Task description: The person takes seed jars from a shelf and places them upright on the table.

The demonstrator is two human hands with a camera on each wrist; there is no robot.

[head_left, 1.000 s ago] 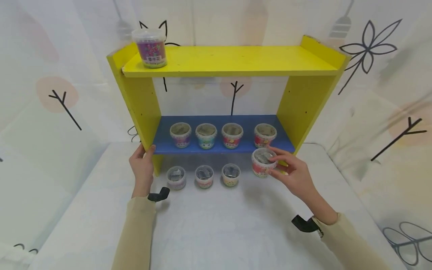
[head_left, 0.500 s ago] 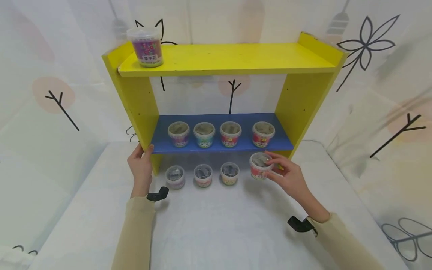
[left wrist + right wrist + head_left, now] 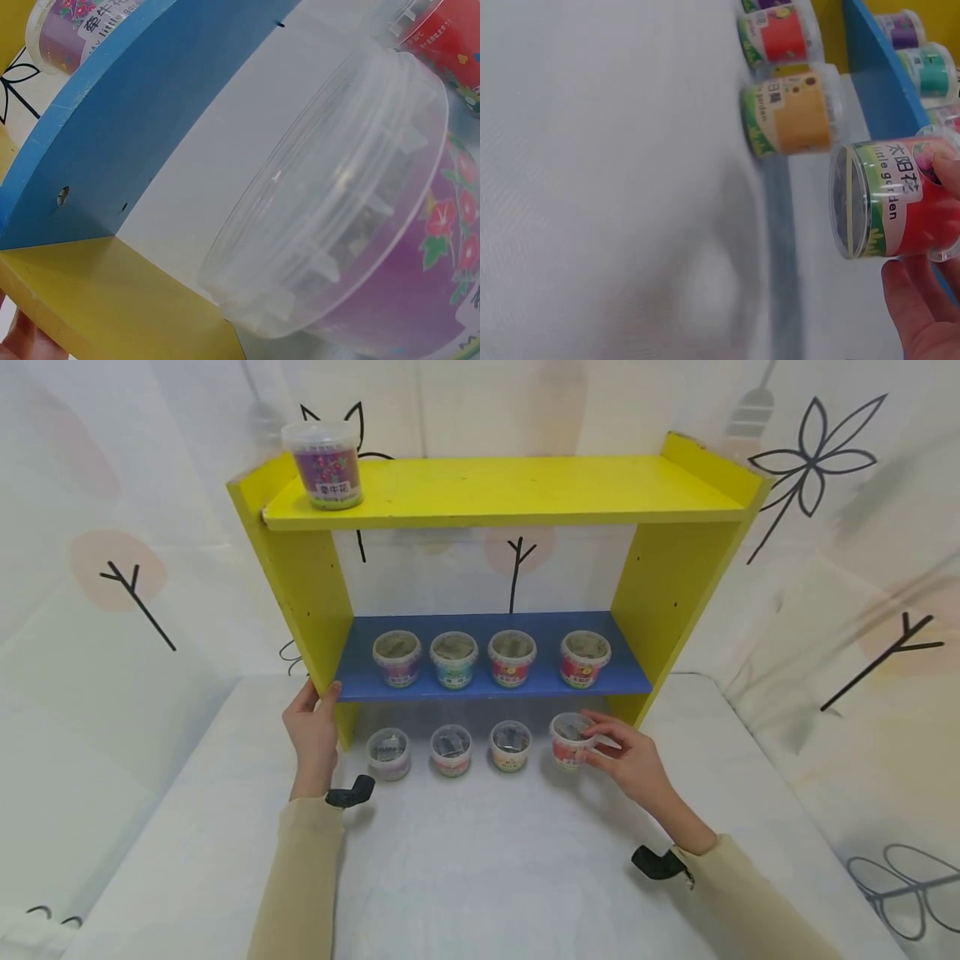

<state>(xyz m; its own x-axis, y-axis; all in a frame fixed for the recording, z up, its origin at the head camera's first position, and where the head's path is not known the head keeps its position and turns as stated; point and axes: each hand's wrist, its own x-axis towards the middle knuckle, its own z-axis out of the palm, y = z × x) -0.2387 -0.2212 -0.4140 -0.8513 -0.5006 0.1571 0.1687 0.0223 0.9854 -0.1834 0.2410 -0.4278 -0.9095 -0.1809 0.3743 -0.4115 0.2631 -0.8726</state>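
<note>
My right hand [image 3: 628, 766] grips a small plastic tub [image 3: 567, 752] with a red label and clear lid, in front of the blue shelf board [image 3: 540, 685]. In the right wrist view this red tub [image 3: 911, 199] is held just off the table, its base showing. On the table to its left stand a purple tub [image 3: 389, 764], a pink-red tub [image 3: 452, 763] and a yellow-orange tub [image 3: 510, 757]. My left hand [image 3: 312, 731] holds the lower left of the yellow shelf unit [image 3: 300, 585], at the end of the blue board; some fingers are hidden behind the side panel.
Several lidded tubs line the blue board, among them a teal tub [image 3: 454, 670] and a red tub [image 3: 582, 670]. A purple tub [image 3: 330, 472] sits at the left of the yellow top board [image 3: 517, 489]. A white cloth [image 3: 480, 868] covers the table.
My right hand has lowered the red tub from the blue board's front edge toward the table, slightly leftward. My left hand keeps its hold on the shelf unit.
</note>
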